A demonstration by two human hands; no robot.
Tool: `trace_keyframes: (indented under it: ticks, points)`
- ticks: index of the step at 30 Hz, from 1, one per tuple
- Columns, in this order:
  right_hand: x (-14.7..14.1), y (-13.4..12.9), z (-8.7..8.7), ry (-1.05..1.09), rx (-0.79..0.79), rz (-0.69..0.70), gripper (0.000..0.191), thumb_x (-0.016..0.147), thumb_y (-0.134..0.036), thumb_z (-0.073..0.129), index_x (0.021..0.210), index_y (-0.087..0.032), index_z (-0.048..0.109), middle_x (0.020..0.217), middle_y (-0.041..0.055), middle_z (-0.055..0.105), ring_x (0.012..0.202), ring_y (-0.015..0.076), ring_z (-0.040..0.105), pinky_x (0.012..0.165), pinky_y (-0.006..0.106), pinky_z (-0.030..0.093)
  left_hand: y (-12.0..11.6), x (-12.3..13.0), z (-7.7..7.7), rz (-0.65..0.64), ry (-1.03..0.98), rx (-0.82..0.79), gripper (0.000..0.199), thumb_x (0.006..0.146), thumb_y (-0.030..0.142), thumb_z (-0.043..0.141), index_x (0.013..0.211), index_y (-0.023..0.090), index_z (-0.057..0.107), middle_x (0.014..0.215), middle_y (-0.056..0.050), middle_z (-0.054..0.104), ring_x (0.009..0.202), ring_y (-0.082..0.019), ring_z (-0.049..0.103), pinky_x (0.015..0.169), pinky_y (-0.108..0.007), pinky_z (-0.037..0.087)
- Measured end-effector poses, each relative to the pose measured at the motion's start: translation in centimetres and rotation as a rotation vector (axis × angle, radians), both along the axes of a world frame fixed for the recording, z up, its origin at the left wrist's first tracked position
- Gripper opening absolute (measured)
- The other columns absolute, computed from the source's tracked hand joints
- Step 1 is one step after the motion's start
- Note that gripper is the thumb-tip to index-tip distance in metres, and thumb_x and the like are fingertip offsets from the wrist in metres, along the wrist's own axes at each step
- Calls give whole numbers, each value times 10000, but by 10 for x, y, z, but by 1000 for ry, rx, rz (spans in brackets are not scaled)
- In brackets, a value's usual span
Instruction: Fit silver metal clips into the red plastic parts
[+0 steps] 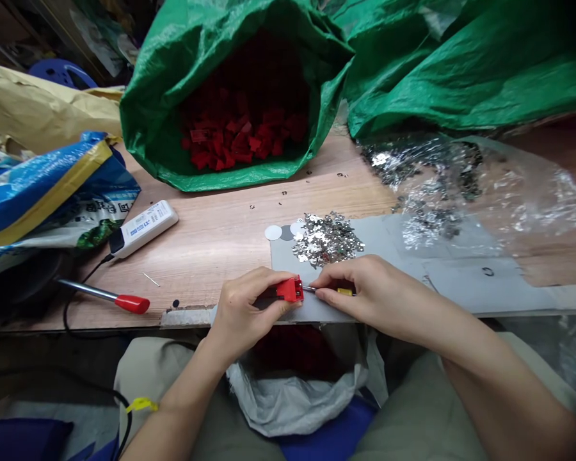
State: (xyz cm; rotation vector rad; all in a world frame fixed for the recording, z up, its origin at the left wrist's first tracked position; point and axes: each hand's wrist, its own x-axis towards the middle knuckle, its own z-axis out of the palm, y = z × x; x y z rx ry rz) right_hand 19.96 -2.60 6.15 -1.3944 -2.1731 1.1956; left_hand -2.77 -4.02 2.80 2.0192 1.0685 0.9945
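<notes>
Housing (288,289), boxy red plastic, is pinched by left hand (242,306) | yellow-handled metal tool (310,289) is aimed leftward at it by pinching right hand (370,291).

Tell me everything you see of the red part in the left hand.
The red part is small and blocky and looks like plastic, with something metallic showing at its exposed end. The left hand pinches it between thumb and fingers, hiding its other end, above the grey sheet near the table's front edge. The exposed end faces the right hand, whose slim metal tool points at it; whether they touch, I cannot tell.
</notes>
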Motion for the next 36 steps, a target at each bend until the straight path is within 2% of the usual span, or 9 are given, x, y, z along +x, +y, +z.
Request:
trace_keyframes:
  ticks: [11, 18, 24, 32, 36]
  points:
    - [-9, -4, 1, -58, 106, 2, 182, 872, -161, 568, 723, -188, 671, 667, -5, 664, 641, 147, 589, 601, 254, 360, 1, 1, 3, -16, 29, -9, 253, 823, 129, 731, 1065, 198, 710, 923, -32, 744, 826, -151, 682, 739, -244, 524]
    - [-3, 0, 0, 14, 44, 18, 178, 888, -191, 574, 814, -182, 735, 707, 3, 701, 634, 148, 602, 590, 249, 364, -1, 0, 0, 24, 19, -48, 221, 817, 195, 756, 1035, 199, 719, 942, -43, 745, 843, -163, 687, 744, -256, 534]
    - [-6, -2, 1, 7, 55, -37, 179, 885, -198, 577, 790, -194, 728, 728, 5, 716, 663, 161, 628, 612, 252, 387, -1, 0, 1, 13, 8, -40, 236, 811, 179, 758, 1044, 200, 726, 932, -47, 756, 835, -168, 696, 743, -263, 545]
    - [-16, -8, 0, -166, 159, -61, 192, 873, -127, 553, 768, -175, 705, 692, 38, 685, 654, 178, 599, 609, 269, 356, 2, 0, 2, -23, 14, -20, 253, 806, 135, 739, 1050, 198, 717, 913, -45, 749, 819, -167, 691, 728, -262, 543]
    - [-11, -3, 2, -48, 86, -20, 183, 870, -137, 563, 760, -173, 705, 698, 21, 695, 654, 161, 610, 603, 250, 368, 3, -1, 1, -6, 28, -44, 233, 812, 172, 751, 1041, 194, 715, 913, -44, 743, 819, -161, 685, 734, -258, 536]
